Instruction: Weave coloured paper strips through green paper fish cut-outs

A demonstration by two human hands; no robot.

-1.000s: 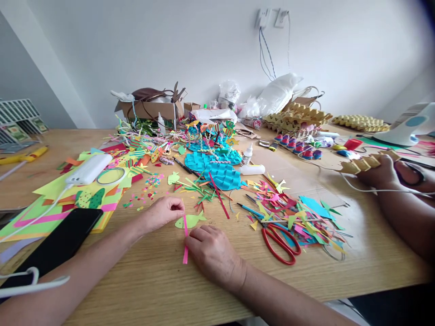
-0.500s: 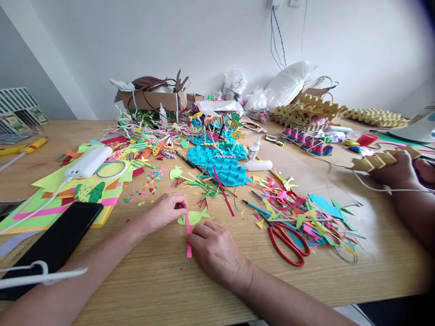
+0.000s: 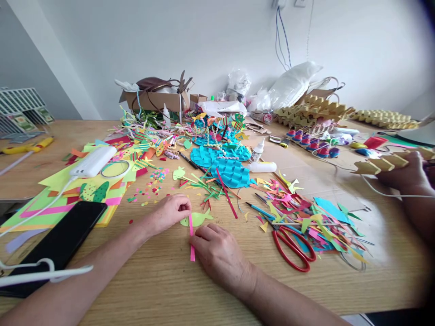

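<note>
Holding a narrow bright-pink paper strip [image 3: 190, 222] upright in the head view, the left hand [image 3: 171, 212] pinches its upper end between thumb and forefinger. The right hand [image 3: 220, 253] is curled, its fingertips gripping the strip's lower part, with a short tail showing below. A light-green paper fish [image 3: 202, 218] with a drawn eye lies on the wood-grain table [image 3: 152, 285] just beyond; the strip crosses it near the head end. Contact between strip and fish cannot be determined.

Compared with one second ago, the grip and the strip's position over the fish are unchanged. The camera's aim has shifted: the white appliance [image 3: 419, 134] at the right edge is now largely cut off.

Right of the hands, red-handled scissors [image 3: 301, 269] lie against multicoloured paper scraps [image 3: 316, 226]. Behind the fish stand bright-blue scaled paper pieces [image 3: 231, 173], with a white plastic bottle [image 3: 261, 167] on its side just beside. Left, a black phone [image 3: 61, 249] lies near a white power bank [image 3: 93, 161]. At far right, a co-worker's hand [image 3: 408, 174] grips a yellow egg carton [image 3: 377, 164].
</note>
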